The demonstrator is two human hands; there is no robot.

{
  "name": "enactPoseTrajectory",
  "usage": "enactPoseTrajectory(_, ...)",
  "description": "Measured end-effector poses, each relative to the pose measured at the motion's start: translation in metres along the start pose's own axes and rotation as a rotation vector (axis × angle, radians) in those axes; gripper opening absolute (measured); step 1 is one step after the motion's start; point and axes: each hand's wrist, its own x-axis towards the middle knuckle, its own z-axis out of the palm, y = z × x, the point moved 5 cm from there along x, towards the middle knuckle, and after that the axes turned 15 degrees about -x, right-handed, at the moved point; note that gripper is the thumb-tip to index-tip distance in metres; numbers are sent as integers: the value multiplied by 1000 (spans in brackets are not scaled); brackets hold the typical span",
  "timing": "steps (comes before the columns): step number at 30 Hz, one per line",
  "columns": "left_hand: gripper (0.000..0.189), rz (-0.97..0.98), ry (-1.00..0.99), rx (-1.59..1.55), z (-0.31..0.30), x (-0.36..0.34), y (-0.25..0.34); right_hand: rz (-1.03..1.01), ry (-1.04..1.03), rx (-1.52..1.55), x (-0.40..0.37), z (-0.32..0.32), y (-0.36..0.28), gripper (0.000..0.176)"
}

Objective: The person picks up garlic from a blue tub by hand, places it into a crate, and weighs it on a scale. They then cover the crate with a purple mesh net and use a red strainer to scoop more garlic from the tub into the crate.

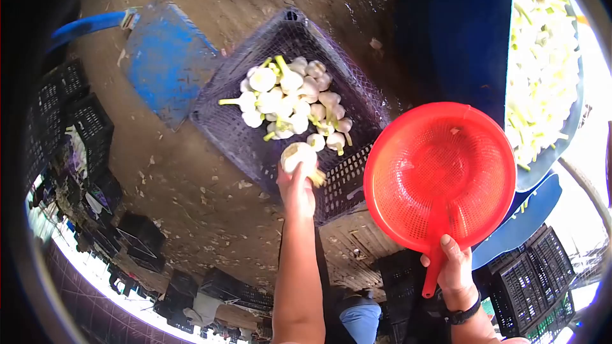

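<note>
My left hand (298,192) is closed around a white garlic bulb (298,156), held over the near edge of a dark plastic crate (245,160). Inside that crate lies a heap of white garlic bulbs (271,99), several with short pale-green stems. In my right hand (454,264) is the handle of a red plastic colander (440,165). The colander's open side faces me, and no garlic shows in it. It hangs just right of the crate, covering part of a blue container behind.
At the right, a large blue container (459,38) stands beside a heap of cut pale-green stems (542,70). A worn flat blue panel (167,57) lies left of the crate. Black crates (532,280) are stacked at lower right, others (89,127) along the left. Scraps litter the floor.
</note>
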Motion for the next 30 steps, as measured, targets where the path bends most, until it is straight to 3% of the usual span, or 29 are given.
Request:
enactPoseTrajectory(1, 47, -13, -69, -116, 10, -16, 12, -9, 8, -2, -4, 3, -2, 35)
enactPoseTrajectory(4, 63, -41, -22, -381, 21, -49, 42, -32, 12, 1, -15, 13, -6, 34)
enactPoseTrajectory(8, 68, 33, -76, -585, 39, -81, 94, -73, -15, -28, -37, 22, -12, 33)
enactPoseTrajectory(11, 68, 119, -132, -521, 50, -102, 132, -95, 9, -68, -55, 26, -18, 39)
enactPoseTrajectory(12, 70, 125, -161, -543, 52, -109, 144, -114, 38, -26, -64, 30, -25, 33)
enactPoseTrajectory(19, 74, 521, -262, -115, 75, -172, 257, -211, 3, -67, -121, 38, -58, 38)
enactPoseTrajectory(20, 72, 528, -309, -99, 75, -180, 267, -227, -15, -55, -130, 40, -63, 37)
enactPoseTrajectory(26, 63, 299, -306, -689, 87, -229, 306, -319, -171, 28, -168, 31, -79, 39)
enactPoseTrajectory(30, 60, 246, -284, -794, 116, -269, 337, -120, -391, 438, -199, 39, -84, 45)
